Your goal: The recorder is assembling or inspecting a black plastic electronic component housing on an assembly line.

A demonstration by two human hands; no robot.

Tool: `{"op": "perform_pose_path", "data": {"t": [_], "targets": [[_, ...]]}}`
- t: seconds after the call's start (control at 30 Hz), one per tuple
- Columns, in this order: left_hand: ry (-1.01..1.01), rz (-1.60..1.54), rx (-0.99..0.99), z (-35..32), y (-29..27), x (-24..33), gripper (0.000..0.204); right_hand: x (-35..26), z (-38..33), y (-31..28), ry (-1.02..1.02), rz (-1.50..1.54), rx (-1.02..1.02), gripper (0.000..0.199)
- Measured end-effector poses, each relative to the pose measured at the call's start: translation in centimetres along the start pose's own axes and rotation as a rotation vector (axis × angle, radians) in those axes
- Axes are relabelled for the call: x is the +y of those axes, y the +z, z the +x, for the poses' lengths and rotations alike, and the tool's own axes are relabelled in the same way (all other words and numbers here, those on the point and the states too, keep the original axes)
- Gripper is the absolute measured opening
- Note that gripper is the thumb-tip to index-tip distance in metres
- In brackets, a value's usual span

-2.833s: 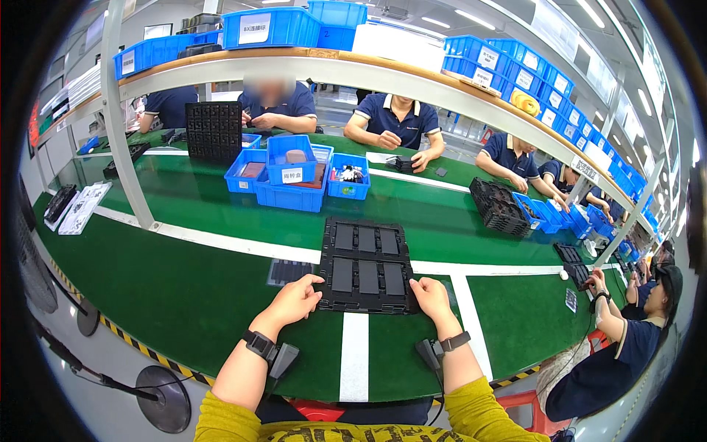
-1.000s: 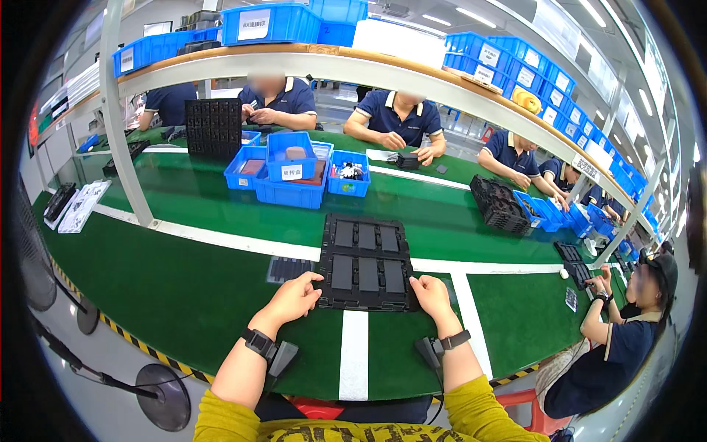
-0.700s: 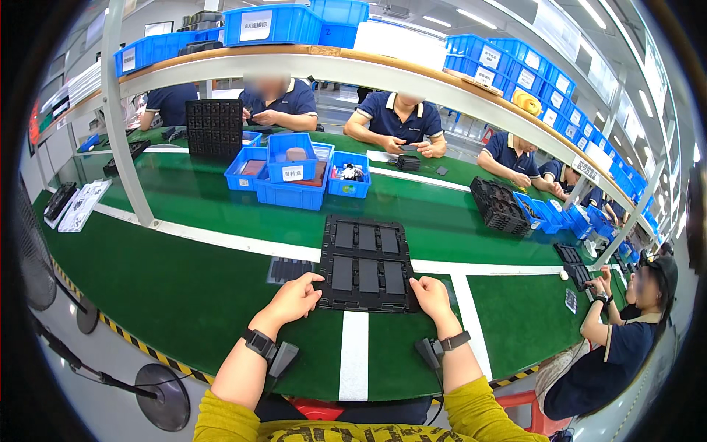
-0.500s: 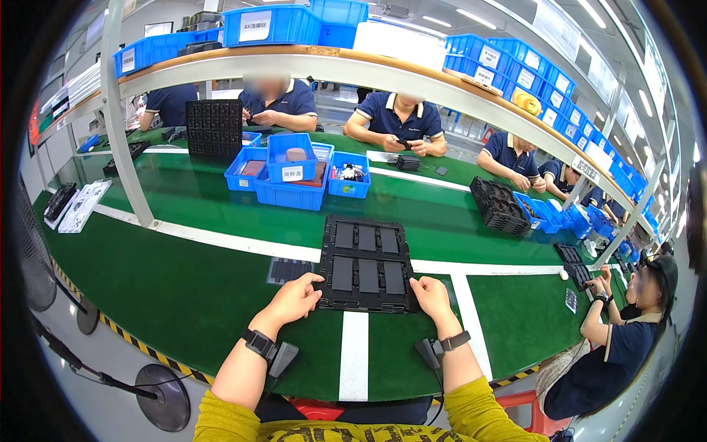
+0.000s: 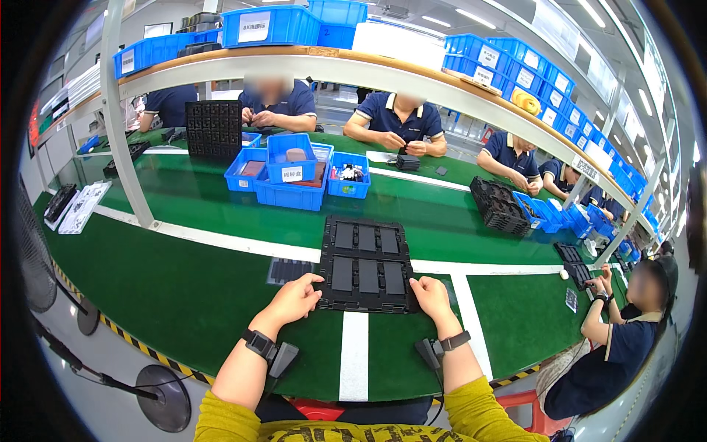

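Note:
A black plastic tray (image 5: 366, 304) lies flat on the green table in front of me. Its moulded pockets hold several flat dark grey rectangular pieces (image 5: 342, 274) in two rows. At the tray's near left corner, my left hand (image 5: 294, 296) has curled fingers, with thumb and forefinger on the edge. My right hand (image 5: 431, 295) closes on the opposite edge, its fingertips partly hidden. Just beyond my left hand lies a small flat sheet with dark strips (image 5: 289, 269), partly covered by the hand.
Blue bins (image 5: 291, 193) with small parts stand past the tray, below a shelf (image 5: 353, 57) on white posts. Stacked black trays (image 5: 501, 206) are at right. Co-workers sit across the table; another person (image 5: 615, 339) works at my right. White strips (image 5: 354, 361) cross the green tabletop.
My hands and the tray have stayed in place. Across the table, the middle co-worker's hands have shifted slightly, and the person at right has turned their head.

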State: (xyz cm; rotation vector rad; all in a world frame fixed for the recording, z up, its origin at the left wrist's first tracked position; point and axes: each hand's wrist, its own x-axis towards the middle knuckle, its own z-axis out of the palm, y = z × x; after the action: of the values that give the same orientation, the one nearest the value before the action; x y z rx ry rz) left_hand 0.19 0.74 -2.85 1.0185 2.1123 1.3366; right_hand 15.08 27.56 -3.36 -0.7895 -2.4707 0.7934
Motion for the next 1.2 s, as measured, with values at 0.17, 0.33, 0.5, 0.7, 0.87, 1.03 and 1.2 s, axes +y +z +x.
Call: {"op": "perform_pose_path", "data": {"t": [0.17, 0.33, 0.5, 0.7, 0.87, 1.03, 1.2], "targets": [[-0.004, -0.016, -0.002, 0.09, 0.05, -0.05, 0.031, -0.04, 0.01, -0.02, -0.008, -0.002, 0.015, 0.037], [0.005, -0.006, 0.0, -0.03, -0.03, 0.16, 0.03, -0.13, 0.0, -0.12, 0.004, -0.024, -0.004, 0.036], [0.003, -0.024, 0.004, 0.01, 0.18, 0.01, 0.03, -0.05, 0.01, -0.2, 0.009, -0.022, -0.007, 0.036], [0.003, -0.017, 0.004, -0.24, 0.04, 0.19, 0.03, -0.19, -0.19, -0.02, 0.007, -0.006, 0.001, 0.037], [-0.014, -0.033, 0.0, -0.05, 0.04, 0.1, 0.03, -0.07, -0.03, 0.07, 0.018, -0.026, -0.001, 0.038], [-0.003, -0.025, -0.006, -0.08, -0.08, 0.27, 0.031, -0.22, 0.04, -0.14, -0.004, -0.018, 0.003, 0.037], [0.004, -0.002, -0.005, -0.02, 0.03, 0.2, 0.031, 0.06, 0.03, -0.04, 0.002, -0.007, 0.01, 0.036]]}}
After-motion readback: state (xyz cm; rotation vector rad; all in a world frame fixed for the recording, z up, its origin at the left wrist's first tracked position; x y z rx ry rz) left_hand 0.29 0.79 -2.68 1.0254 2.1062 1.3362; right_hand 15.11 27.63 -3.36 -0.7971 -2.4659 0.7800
